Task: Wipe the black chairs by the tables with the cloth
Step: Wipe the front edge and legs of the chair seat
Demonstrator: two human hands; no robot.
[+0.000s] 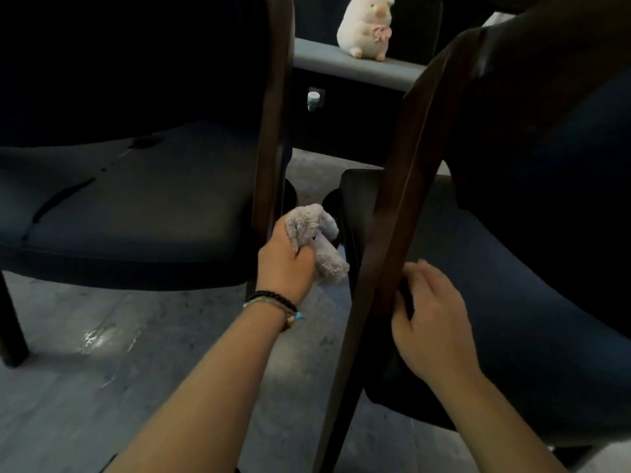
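Observation:
Two dark chairs fill the view. The left chair (pixel 136 206) has a dark padded seat and a brown wooden rear leg at its right side. The right chair (pixel 532 254) leans across the frame, its brown wooden leg (pixel 392 233) running diagonally down the middle. My left hand (pixel 285 264) grips a bunched grey fluffy cloth (pixel 319 240) in the gap between the two chairs, close to the left chair's leg. My right hand (pixel 430 315) curls its fingers round the right chair's seat edge just beside the diagonal leg.
A grey concrete floor (pixel 102 387) lies under the chairs. Behind them runs a low grey ledge (pixel 327 59) with a white plush pig (pixel 367 27) on it. A small white object (pixel 313 99) sits on the dark wall below the ledge.

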